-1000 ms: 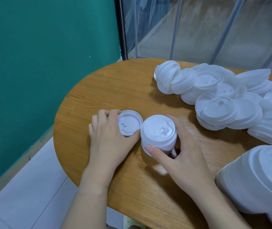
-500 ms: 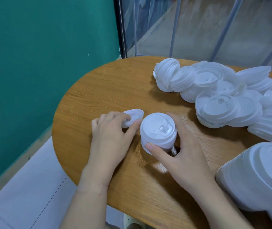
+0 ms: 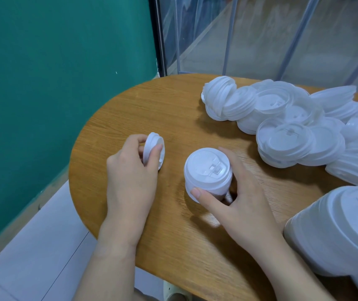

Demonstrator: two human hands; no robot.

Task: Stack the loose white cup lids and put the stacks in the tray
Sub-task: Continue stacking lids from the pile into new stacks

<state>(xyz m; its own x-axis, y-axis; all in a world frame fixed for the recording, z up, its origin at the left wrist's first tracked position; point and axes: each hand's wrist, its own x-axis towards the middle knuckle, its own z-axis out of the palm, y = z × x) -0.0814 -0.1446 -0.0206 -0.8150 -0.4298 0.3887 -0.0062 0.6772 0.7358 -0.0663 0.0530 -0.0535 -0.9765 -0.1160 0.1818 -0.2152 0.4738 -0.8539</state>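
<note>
Left of the short stack (image 3: 208,170) that my right hand (image 3: 242,196) grips upright on the bench (image 3: 152,105), my left hand (image 3: 130,172) pinches a single lid (image 3: 153,148) on edge, so it must tip flat and travel right.

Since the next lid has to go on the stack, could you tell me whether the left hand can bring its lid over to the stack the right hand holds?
Probably yes. The left hand pinches the single lid on edge, and only bare table lies between it and the stack, whose top is uncovered by the right hand.
</note>
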